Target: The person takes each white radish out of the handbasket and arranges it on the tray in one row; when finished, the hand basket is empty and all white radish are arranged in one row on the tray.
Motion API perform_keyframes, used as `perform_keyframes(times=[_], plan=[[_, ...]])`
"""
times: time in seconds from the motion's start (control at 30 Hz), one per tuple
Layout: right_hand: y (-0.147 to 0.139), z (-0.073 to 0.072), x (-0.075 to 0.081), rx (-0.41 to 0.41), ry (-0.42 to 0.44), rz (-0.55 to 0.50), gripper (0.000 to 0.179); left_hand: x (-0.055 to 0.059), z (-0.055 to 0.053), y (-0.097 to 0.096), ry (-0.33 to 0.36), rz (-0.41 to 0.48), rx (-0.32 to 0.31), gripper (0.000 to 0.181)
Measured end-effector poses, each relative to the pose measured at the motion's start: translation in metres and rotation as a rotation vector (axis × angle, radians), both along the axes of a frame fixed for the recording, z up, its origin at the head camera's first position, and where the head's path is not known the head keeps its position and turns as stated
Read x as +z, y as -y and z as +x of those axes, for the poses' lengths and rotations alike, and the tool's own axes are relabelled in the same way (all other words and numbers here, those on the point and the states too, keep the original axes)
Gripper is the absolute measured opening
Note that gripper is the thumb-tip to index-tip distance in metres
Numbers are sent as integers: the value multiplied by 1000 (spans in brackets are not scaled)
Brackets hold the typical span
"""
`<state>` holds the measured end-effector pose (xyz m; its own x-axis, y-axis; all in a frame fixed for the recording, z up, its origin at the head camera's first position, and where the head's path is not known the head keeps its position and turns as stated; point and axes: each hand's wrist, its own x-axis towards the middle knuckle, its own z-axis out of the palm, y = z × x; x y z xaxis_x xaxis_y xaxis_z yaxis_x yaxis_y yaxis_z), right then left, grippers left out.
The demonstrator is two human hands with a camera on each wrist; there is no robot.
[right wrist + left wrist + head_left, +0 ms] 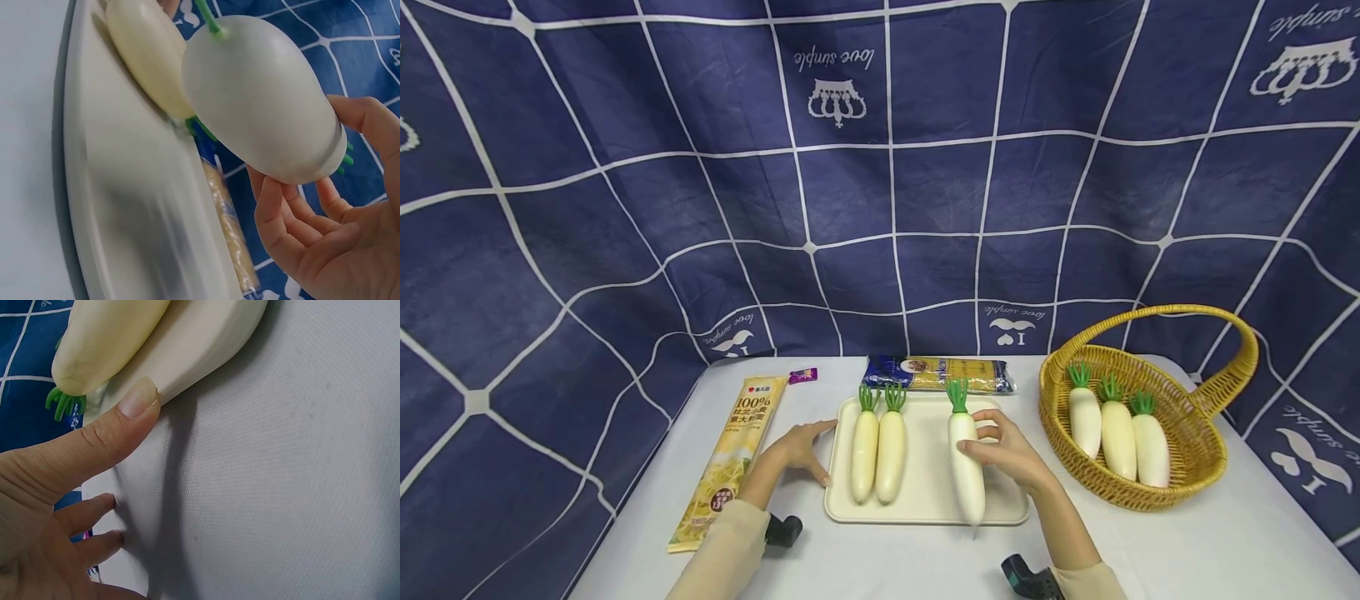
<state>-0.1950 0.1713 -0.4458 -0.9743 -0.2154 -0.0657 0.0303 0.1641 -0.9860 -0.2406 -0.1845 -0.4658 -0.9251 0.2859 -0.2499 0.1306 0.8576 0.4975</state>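
A white radish (967,471) with a green top is gripped by my right hand (1006,450), thumb on one side and fingers on the other. It hangs over the right part of a cream tray (925,496), and in the right wrist view the radish (262,94) shows a gap above the tray. Two yellowish radishes (891,458) lie side by side on the tray's left part, tops pointing away. My left hand (801,452) is at the tray's left edge, fingers spread, its thumb (134,406) touching the rim.
A wicker basket (1206,454) with a tall handle stands at the right, holding three more radishes (1117,437). A yellow noodle packet (730,467) lies at the left. Behind the tray are a blue-and-yellow pasta packet (940,374) and a small purple packet (803,375). A blue checked curtain (940,192) hangs behind.
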Motion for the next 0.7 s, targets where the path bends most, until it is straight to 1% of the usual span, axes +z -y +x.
perform_keyframes(times=[0.2, 0.37, 0.53, 0.7], plan=[[12, -5, -7, 2, 21, -1, 55, -1, 0, 0, -3, -4, -2, 104], [23, -8, -11, -29, 26, 18, 57, 0, 0, 1, 4, -2, 1, 104], [31, -11, -13, -59, 23, 27, 55, 0, 0, 0, 10, -10, 3, 104], [38, -14, -15, -54, 37, 38, 56, 2, 0, -1, 0, -18, -3, 104]])
